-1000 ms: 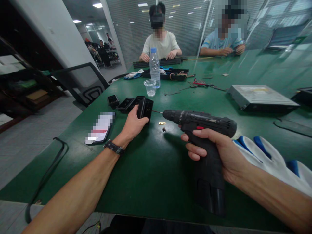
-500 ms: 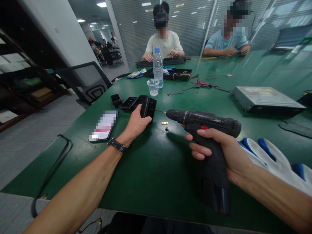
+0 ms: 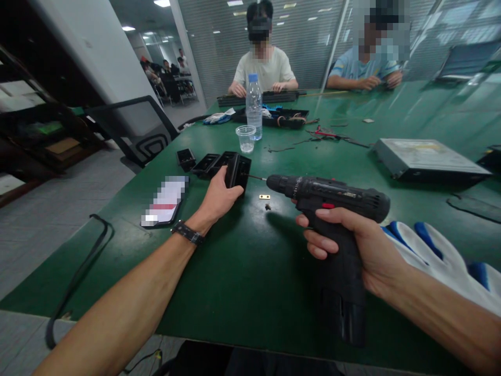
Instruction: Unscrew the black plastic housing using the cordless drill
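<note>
My right hand [image 3: 348, 235] is wrapped round the grip of a black cordless drill [image 3: 329, 196], which points left. Its long thin bit [image 3: 256, 178] reaches the right side of a black plastic housing [image 3: 235, 169]; the exact contact is too small to see. With thumb and fingers apart around the housing, my left hand [image 3: 221, 197] grips it on the table; some fingers are hidden behind it. A small brass-coloured plate [image 3: 264, 197] with two holes lies below the bit. Near it sits a little heap of dark bits, perhaps screws [image 3: 267, 207].
A phone [image 3: 166, 201] and a black box-shaped part [image 3: 186, 160] lie left of the housing. Behind stand a plastic cup [image 3: 246, 140] and a water bottle [image 3: 254, 107]. A metal drive unit [image 3: 428, 159] and white-blue gloves [image 3: 442, 261] are at right. Two people sit across the table.
Hardly anything differs. The rear of the drill has tilted very slightly lower, and the view has shifted a little. Both hands keep their grips.
</note>
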Motion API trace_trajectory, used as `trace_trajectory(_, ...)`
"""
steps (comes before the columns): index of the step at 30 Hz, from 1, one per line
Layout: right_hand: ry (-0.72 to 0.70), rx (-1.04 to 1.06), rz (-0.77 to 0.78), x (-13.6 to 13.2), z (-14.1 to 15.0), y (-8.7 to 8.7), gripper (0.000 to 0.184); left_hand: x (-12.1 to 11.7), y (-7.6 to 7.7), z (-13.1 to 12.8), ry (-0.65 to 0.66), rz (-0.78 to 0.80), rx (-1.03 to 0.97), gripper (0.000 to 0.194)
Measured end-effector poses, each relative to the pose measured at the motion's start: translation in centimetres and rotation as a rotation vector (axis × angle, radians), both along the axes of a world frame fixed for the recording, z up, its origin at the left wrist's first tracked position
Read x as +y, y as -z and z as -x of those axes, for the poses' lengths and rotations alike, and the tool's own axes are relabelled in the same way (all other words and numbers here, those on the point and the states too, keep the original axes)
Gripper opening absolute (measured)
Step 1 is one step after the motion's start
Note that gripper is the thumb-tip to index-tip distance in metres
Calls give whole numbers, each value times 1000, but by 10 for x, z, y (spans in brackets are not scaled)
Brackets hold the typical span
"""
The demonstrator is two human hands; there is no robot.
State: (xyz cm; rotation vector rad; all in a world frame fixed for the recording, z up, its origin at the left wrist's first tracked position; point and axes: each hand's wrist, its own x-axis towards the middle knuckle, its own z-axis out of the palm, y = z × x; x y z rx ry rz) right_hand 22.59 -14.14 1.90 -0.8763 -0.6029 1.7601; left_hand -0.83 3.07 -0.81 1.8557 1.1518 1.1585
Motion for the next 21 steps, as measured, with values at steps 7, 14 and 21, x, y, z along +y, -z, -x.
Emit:
trace_trajectory(7, -20, -54, -20, -3, 3, -2, 25, 3, 5, 4, 13, -24, 11, 39)
trace_trajectory(14, 8, 31, 20, 0, 0, -3, 22, -1, 0, 2, 4, -3, 16, 42)
trace_trajectory(21, -14, 7, 28, -2, 3, -5, 23, -2, -1, 1, 11, -14, -10, 45)
